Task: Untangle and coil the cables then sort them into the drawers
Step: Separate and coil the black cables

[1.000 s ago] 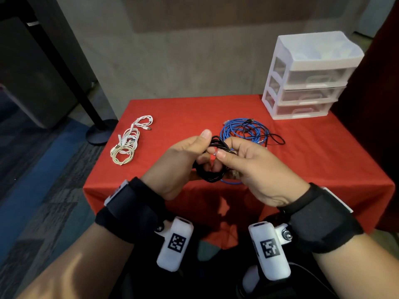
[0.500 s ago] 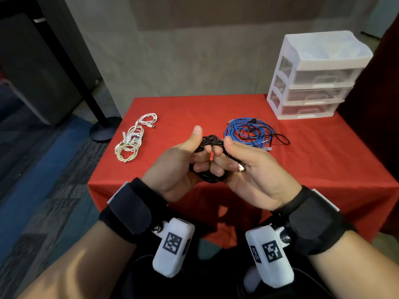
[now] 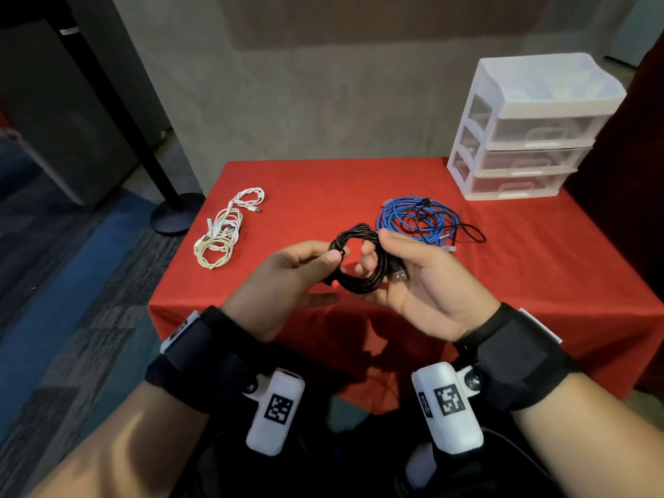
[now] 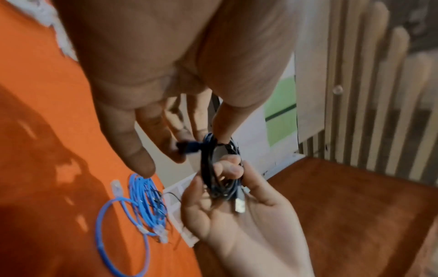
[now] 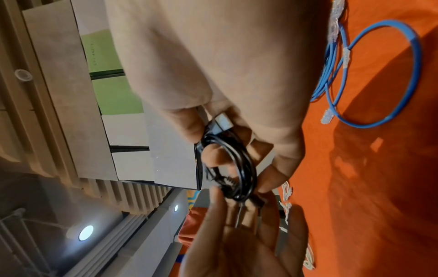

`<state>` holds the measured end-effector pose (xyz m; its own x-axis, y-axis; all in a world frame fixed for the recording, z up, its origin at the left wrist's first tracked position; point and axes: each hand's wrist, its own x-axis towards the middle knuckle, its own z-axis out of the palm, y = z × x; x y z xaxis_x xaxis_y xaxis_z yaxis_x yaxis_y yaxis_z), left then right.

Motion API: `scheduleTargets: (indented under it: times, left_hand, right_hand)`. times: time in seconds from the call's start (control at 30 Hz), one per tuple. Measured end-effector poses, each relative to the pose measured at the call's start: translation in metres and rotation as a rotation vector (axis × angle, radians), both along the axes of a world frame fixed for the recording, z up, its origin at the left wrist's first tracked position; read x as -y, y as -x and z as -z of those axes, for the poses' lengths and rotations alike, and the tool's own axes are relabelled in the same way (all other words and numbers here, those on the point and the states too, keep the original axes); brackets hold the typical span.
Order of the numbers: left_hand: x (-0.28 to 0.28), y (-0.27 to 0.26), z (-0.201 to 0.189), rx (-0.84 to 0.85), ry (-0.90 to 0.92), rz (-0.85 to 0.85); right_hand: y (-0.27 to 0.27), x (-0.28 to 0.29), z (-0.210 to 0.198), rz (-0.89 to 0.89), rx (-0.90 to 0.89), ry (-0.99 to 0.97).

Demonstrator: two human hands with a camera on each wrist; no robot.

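A small coil of black cable (image 3: 359, 260) (image 4: 211, 168) (image 5: 237, 165) hangs in the air over the near edge of the red table (image 3: 323, 195). My left hand (image 3: 305, 264) pinches the coil's left side between thumb and fingers. My right hand (image 3: 406, 271) grips the right side, fingers curled through the loop, with the USB plug (image 3: 398, 275) lying on its palm. On the cloth behind lies a loose blue cable (image 3: 416, 219) tangled with a thin black one. A white drawer unit (image 3: 531, 131) stands at the table's far right corner, its three drawers closed.
Coiled white cables (image 3: 221, 231) lie near the table's left edge. A dark pole on a round base (image 3: 172, 213) stands on the floor left of the table. A grey wall runs behind.
The hands have drawn slightly apart and the right palm has turned upward, so the black coil now shows as an open ring with its USB plug exposed.
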<state>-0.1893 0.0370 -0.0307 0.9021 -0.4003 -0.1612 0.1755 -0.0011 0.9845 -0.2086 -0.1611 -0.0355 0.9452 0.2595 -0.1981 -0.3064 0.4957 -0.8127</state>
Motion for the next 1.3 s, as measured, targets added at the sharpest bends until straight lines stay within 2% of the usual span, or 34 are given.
scheduleTargets:
  times: [0.17, 0.33, 0.43, 0.63, 0.73, 0.9, 0.97, 1.13, 1.3]
  left_hand:
    - [-0.003, -0.001, 0.008, 0.054, -0.078, -0.101]
    - [-0.003, 0.0, 0.01, 0.069, -0.091, -0.007]
    - [-0.001, 0.0, 0.009, -0.002, -0.008, 0.038]
    - [-0.004, -0.004, 0.013, -0.091, 0.03, 0.048]
    - [-0.008, -0.008, 0.01, -0.154, 0.106, 0.046]
    - [-0.004, -0.001, 0.006, -0.389, 0.354, 0.121]
    - [-0.001, 0.004, 0.005, -0.427, 0.434, 0.161]
    - [0.014, 0.015, -0.004, -0.342, 0.42, 0.222]
    - [0.025, 0.017, 0.005, -0.173, 0.206, 0.027]
  right_hand:
    - [-0.005, 0.003, 0.003, 0.047, -0.053, -0.026]
    - [-0.008, 0.006, 0.006, 0.036, -0.073, -0.045]
    - [-0.007, 0.006, 0.005, 0.033, -0.078, -0.03]
    - [-0.006, 0.014, 0.002, 0.081, -0.091, 0.014]
    - [-0.005, 0.013, 0.002, 0.118, -0.076, 0.024]
    - [-0.006, 0.007, -0.001, 0.197, -0.034, 0.065]
    - [-0.006, 0.004, -0.002, 0.222, -0.021, 0.098]
    - [-0.006, -0.009, 0.002, 0.237, -0.01, 0.18]
    - [-0.004, -0.016, 0.001, 0.247, 0.005, 0.22]
